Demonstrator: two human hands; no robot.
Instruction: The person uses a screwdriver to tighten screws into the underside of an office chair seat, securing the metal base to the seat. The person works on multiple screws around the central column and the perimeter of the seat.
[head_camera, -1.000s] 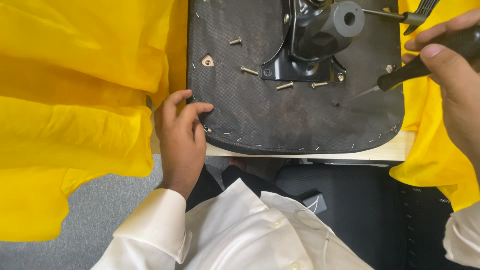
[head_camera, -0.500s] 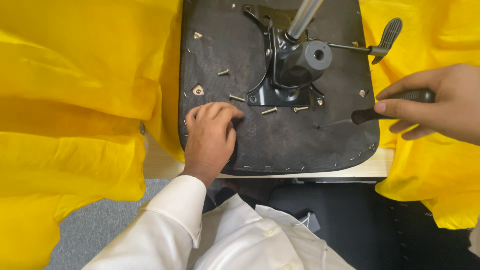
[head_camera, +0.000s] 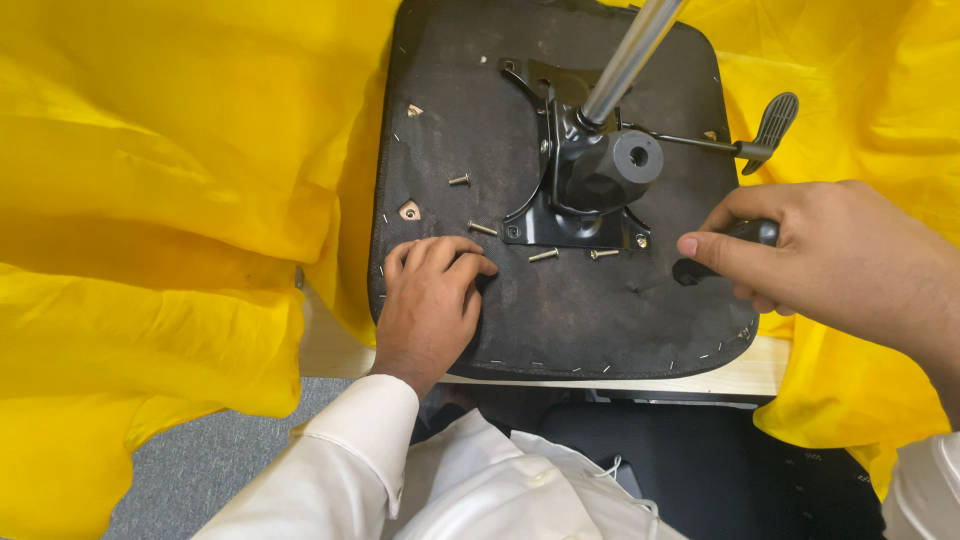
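Observation:
An upturned black chair seat (head_camera: 600, 310) lies on a table. A black metal mechanism plate (head_camera: 575, 205) with a chrome gas cylinder (head_camera: 630, 55) and a lever (head_camera: 765, 125) sits on it. Several loose screws (head_camera: 482, 228) lie on the seat near the plate. My left hand (head_camera: 430, 305) rests flat on the seat's near left part, fingertips curled close to one screw. My right hand (head_camera: 835, 260) grips the black handle of a screwdriver (head_camera: 710, 262) at the seat's right edge. Its shaft is hidden.
Yellow cloth (head_camera: 170, 230) covers the table on the left and right (head_camera: 880, 110) of the seat. The table's pale wooden edge (head_camera: 740, 378) shows below the seat. A dark chair part (head_camera: 720, 470) lies under the table on grey floor (head_camera: 200, 470).
My left hand slid from the seat's left edge onto its surface toward the screws. My right hand with the screwdriver drew in from the far right to the seat's right edge.

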